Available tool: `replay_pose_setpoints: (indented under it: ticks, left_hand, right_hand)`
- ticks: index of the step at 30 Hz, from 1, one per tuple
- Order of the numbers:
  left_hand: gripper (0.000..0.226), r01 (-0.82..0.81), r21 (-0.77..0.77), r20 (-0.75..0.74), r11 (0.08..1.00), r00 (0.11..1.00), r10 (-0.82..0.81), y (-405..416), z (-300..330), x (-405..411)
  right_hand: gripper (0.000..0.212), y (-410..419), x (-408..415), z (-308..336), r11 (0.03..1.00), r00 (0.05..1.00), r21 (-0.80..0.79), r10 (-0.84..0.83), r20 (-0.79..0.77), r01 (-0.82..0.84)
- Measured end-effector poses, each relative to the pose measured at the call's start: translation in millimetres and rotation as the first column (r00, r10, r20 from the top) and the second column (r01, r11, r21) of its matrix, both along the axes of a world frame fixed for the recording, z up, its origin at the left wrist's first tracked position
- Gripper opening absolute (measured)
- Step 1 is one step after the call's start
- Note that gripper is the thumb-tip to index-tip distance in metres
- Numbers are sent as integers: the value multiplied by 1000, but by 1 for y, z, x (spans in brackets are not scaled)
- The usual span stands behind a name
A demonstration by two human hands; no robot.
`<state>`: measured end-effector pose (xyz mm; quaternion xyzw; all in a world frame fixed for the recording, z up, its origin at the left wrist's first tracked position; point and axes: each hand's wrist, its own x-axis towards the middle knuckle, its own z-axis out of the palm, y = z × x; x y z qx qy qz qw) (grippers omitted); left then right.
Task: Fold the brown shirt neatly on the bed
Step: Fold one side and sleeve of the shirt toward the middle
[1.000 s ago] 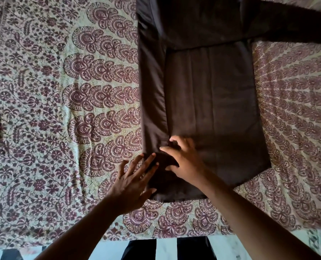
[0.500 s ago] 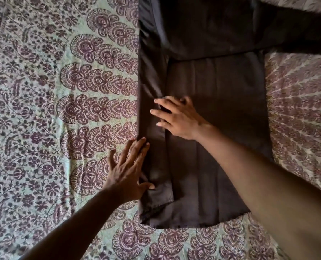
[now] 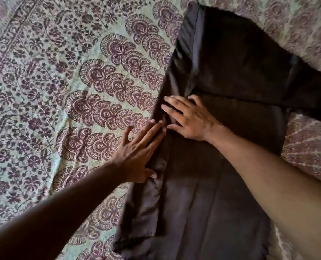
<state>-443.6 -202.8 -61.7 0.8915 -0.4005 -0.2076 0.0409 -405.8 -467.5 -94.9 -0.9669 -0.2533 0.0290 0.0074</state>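
Bed (image 3: 49, 76) with the patterned cover fills the view. Brown shirt (image 3: 221, 128) lies flat on it, right of centre. Long axis runs from the hem near me up and away to the shoulders, tilted slightly right at the far end. Left side panel is already folded in over the body, so there's a long straight fold edge on the left. The unfolded sleeve (image 3: 309, 94) sticks out to the right, well beyond both hands.

My right hand (image 3: 188, 119) is flat on the shirt about mid-length, fingers spread, pressing just inside the fold. Holding nothing. My left hand (image 3: 139, 147) is flat too, fingers straight and together, tips touching the fold edge, heel on the bed cover. Fingertips of both hands almost meet at the fold.

Judgement: I'm smoothing the left fold. Next is the right side, and the right hand is nearer it; it has to cross the shirt's width. Risk: dragging cloth and skewing the finished fold.
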Motion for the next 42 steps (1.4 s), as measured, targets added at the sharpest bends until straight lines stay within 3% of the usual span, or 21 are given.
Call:
replay_pose_setpoints:
  ticks: [5,8,11,14,20,22,24,26,28,34,36,40,42]
  left_hand:
    - [152,6,112,-105,994,994,6,-4,-1,10]
    - [150,-2,99,-94,995,996,11,-4,0,9]
    - [134,40,25,-49,999,998,-39,3,0,-1]
    - [110,104,-56,-49,993,993,-106,15,-8,-27]
    - [123,138,-35,-57,990,989,-140,28,-8,-49]
    - [115,116,-54,-53,992,992,-119,23,-3,-46]
    - [88,100,-185,-2,978,995,-103,10,0,-37]
    - [66,94,-286,63,954,995,-79,-11,2,-24]
    - [60,84,-297,70,951,995,-66,-45,8,-1]
    - [75,49,-350,140,935,990,1,-188,7,49]
    - [86,36,-337,134,941,991,10,-234,5,59]
    - [106,20,-249,36,968,999,-12,-301,-13,66]
    - [114,-11,-163,-4,986,1000,11,-311,-27,62]
  right_hand:
    - [79,-25,61,9,969,971,-77,-237,-32,234]
    - [70,-21,78,14,937,938,-37,-345,36,346]
    - [58,-3,60,9,987,967,79,-152,205,139]
    - [65,13,20,-5,989,995,148,-34,93,20]
    - [64,-6,41,-2,932,947,170,-312,-73,320]
    - [60,-10,50,5,864,910,289,-404,-91,412]
    - [54,-18,42,15,788,868,388,-492,-71,478]
    - [48,-32,21,25,735,830,426,-553,-76,528]
    - [40,-59,-3,36,678,781,451,-620,-74,580]
    - [24,-172,-77,54,378,508,512,-850,-139,772]
    - [20,-207,-94,55,238,383,532,-906,-179,812]
    - [30,-279,-117,48,-120,46,506,-952,-304,854]
    - [35,-308,-120,47,-218,-70,483,-949,-307,848]
